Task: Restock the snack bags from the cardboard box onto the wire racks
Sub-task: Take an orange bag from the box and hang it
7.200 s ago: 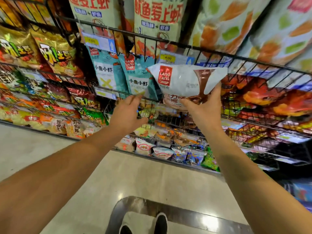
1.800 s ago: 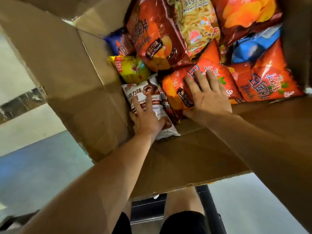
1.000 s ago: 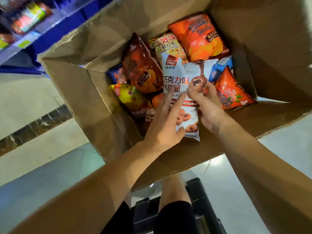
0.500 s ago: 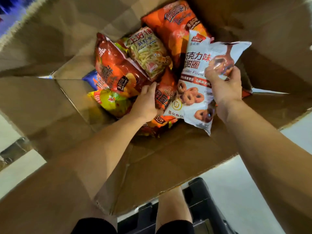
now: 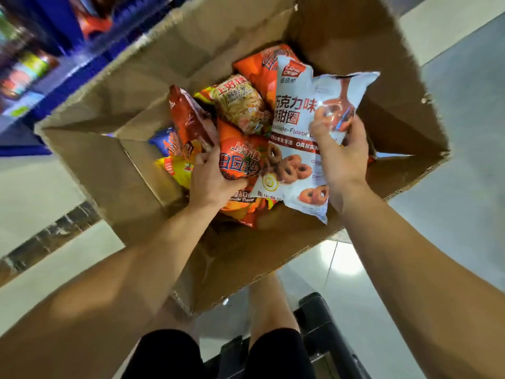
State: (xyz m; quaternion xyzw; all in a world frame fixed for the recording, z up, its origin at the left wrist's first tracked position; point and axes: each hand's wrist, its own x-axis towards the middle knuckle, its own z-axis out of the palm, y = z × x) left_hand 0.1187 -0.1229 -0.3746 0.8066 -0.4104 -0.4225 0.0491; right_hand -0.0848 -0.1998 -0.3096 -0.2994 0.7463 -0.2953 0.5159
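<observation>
One white bag (image 5: 297,149), one orange bag (image 5: 240,157), gripped.

White bag (image 5: 297,149): "LANG CRISP", "Chocolate-Flavor".

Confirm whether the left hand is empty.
No: the left hand grips an orange snack bag inside the brown cardboard box.

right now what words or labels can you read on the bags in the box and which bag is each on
"LANG CRISP", "Chocolate-Flavor": white doughnut-picture snack bag, gripped by the right hand.
"上好佳", "田园薯": orange-red crisp bag, gripped by the left hand.
"上好佳": yellow noodle-pattern snack bag; its English line is too blurred.
Blue bag, yellow bag, brown cardboard box: nothing readable.
</observation>
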